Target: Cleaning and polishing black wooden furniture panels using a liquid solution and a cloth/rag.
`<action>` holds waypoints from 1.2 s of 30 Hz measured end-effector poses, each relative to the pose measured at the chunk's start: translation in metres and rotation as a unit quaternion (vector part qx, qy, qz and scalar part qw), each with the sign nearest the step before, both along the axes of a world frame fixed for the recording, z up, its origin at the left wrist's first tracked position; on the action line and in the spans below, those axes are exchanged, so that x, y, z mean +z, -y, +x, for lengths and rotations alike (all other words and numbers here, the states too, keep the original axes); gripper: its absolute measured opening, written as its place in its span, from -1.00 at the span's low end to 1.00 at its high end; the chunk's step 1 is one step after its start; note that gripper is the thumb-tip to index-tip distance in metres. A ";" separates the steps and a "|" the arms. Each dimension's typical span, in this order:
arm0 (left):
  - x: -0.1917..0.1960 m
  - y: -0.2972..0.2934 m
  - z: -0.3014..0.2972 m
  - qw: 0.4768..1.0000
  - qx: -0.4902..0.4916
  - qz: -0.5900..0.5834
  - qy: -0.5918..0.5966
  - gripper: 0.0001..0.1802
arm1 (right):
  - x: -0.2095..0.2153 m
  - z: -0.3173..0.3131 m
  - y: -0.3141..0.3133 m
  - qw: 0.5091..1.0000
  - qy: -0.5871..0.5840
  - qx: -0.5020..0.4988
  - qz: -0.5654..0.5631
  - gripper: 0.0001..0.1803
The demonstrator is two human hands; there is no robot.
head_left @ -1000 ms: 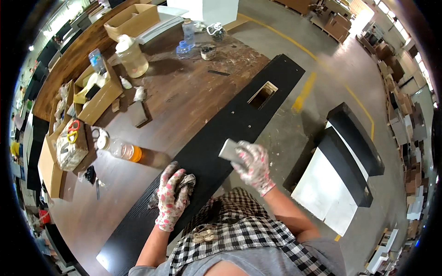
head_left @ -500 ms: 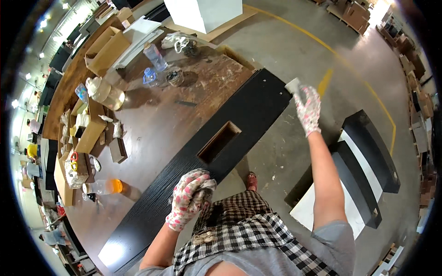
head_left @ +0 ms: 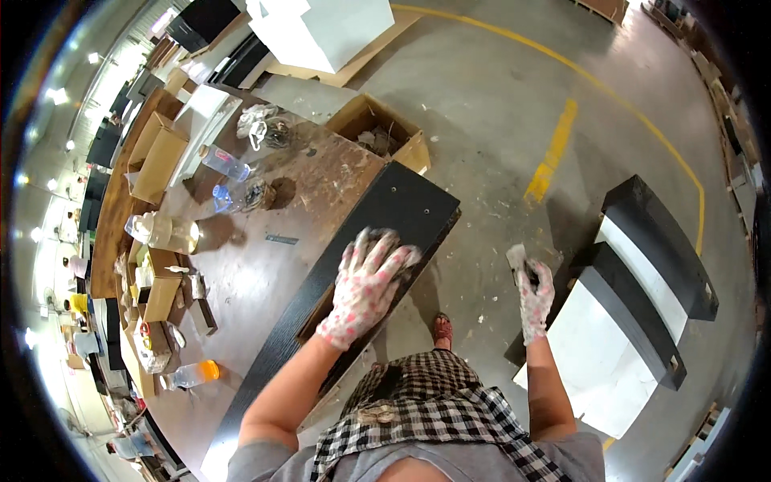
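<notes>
While a long black panel (head_left: pixel 377 241) lies along the edge of a cluttered brown table (head_left: pixel 241 265), a person's gloved left hand (head_left: pixel 365 285) presses flat on it, fingers spread, beside a rectangular cut-out. Off the panel's far side, over the concrete floor (head_left: pixel 498 120), the gloved right hand (head_left: pixel 532 293) grips a small pale block (head_left: pixel 516 257). An open cardboard box (head_left: pixel 385 132) sits just beyond the panel's end.
</notes>
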State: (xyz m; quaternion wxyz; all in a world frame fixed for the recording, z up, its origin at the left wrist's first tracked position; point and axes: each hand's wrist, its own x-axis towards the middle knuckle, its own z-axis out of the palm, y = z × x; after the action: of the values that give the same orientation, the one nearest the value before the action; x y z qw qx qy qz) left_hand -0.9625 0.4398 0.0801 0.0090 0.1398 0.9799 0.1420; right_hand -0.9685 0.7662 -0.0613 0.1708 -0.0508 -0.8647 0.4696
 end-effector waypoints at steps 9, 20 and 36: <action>-0.010 -0.042 -0.062 0.987 -0.145 -0.003 -0.063 -0.43 | -0.008 0.019 0.000 0.993 0.061 -0.010 -0.100 -0.67; -0.031 -0.060 -0.086 0.986 -0.144 0.022 -0.081 -0.41 | 0.011 0.000 0.029 0.989 0.044 0.036 -0.139 -0.73; -0.015 0.089 0.291 0.987 0.153 -0.042 -0.029 -0.54 | 0.127 0.033 0.289 0.863 -0.049 0.441 -0.240 -0.64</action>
State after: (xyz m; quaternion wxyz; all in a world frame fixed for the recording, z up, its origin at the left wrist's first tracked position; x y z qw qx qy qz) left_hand -0.6713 0.3509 0.0655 -0.0352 -0.0085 0.9947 0.0967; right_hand -0.9354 0.4769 0.0657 -0.0295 0.3201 -0.6479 0.6905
